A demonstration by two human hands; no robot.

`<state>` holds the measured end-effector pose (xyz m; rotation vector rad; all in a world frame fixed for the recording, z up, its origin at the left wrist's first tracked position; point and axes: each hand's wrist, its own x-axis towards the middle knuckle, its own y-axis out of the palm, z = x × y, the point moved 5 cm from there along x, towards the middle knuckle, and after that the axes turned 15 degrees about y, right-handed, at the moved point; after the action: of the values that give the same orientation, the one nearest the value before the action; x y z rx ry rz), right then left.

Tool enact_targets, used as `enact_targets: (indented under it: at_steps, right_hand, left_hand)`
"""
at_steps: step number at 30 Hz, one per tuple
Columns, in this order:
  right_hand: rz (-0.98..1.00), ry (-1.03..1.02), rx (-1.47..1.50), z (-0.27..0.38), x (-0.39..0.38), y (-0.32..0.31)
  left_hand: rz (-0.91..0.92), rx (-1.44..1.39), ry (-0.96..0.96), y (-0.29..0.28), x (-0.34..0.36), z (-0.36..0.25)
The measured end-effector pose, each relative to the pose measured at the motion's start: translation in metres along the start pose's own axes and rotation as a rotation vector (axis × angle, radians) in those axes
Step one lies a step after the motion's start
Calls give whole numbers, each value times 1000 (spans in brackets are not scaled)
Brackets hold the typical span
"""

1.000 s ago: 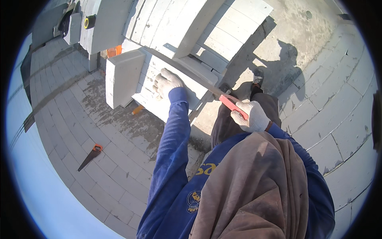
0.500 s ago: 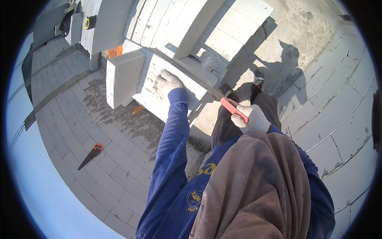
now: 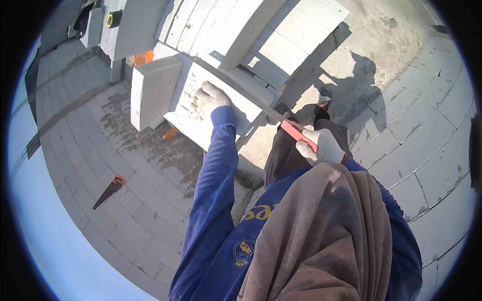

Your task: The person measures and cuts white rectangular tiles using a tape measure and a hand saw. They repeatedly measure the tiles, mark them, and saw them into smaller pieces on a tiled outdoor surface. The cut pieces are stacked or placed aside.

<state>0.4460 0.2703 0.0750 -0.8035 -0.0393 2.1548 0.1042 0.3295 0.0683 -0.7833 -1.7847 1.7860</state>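
R hand [image 3: 323, 147] is clamped on the red handle [image 3: 299, 136] of the saw [image 3: 271, 114], its blade alongside the white block [image 3: 247, 113] where L hand [image 3: 210, 100] rests unclenched; blade prob. thin, flexy, so grip handle only; block likely stiff but brittle, esp. edges.

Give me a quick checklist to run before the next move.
1. Left hand rests on the white block, apart from the blade: ok.
2. Right hand grips the red handle: ok.
3. Both hands gloved: ok.
4. Space beyond the left hand free: not ok; an upright block stands close by.
5. Orange-handled saw out of the way: ok; it lies well off to the left.
6. Blade's height above the shoes: cannot tell from this overhead view.
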Motion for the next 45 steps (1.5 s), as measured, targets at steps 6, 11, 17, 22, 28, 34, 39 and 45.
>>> enact_targets:
  at_steps: [6,11,17,22,28,34,39,45]
  right_hand:
    - [-88,-85,138,11,-1,-2]
    - [-29,-45,62,22,12,-6]
    - [-132,-15,-46,1,42,6]
    - [-82,-35,-44,-8,34,13]
    - [-106,-28,42,1,30,6]
    - [-70,-9,66,-11,33,12]
    - [-69,0,107,-31,19,17]
    - [315,603,1302,-49,33,51]
  left_hand:
    - [-18,-21,-29,-2,-1,-1]
    - [-9,-61,-4,-9,0,-7]
    - [33,-109,-60,-22,-6,-1]
    - [72,-165,-69,-26,-5,0]
    - [21,-159,-54,-24,-5,5]
    - [17,-179,-45,-22,-7,6]
    - [24,-159,-55,-20,-6,2]
    - [-20,-97,-46,-9,-4,-1]
